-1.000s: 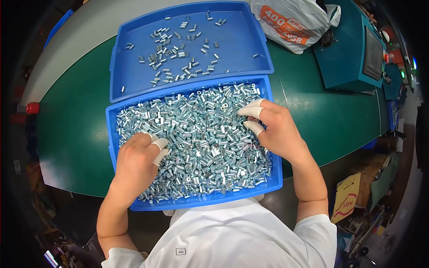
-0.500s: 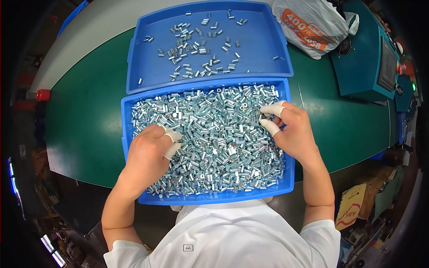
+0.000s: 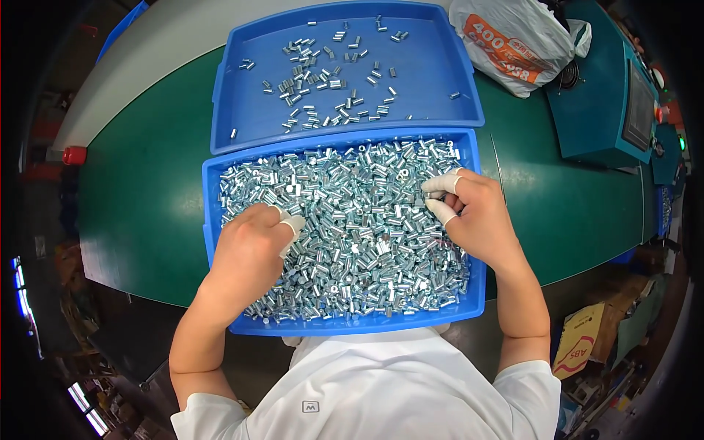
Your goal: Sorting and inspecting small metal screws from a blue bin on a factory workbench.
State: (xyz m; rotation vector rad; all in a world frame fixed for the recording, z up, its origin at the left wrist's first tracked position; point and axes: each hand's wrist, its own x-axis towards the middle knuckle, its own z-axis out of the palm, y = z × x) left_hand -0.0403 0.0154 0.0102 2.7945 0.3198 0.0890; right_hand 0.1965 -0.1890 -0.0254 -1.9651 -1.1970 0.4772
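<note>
Small silvery metal sleeves (image 3: 359,227) fill a blue plastic tray (image 3: 345,323) in front of me, some showing a hole in the end. My left hand (image 3: 257,238) is over the tray's left side, its fingers curled and the thumb and forefinger pressed together in white finger cots. Whatever is in that pinch is hidden. Over the right side, my right hand (image 3: 473,209) holds its cot-covered thumb and forefinger close together, low at the sleeves. Whether a sleeve is between those tips is too small to make out.
Behind, a second blue tray (image 3: 425,81) holds scattered sleeves. A white plastic bag (image 3: 506,44) lies at the far right, beside a teal machine with a screen (image 3: 598,95). All stand on a green table (image 3: 147,205). A red knob-like piece (image 3: 74,155) is at the left edge.
My left hand has turned slightly, and its thumb and forefinger have come together. The right fingertips have shifted a little closer to each other. The trays stay in place.
</note>
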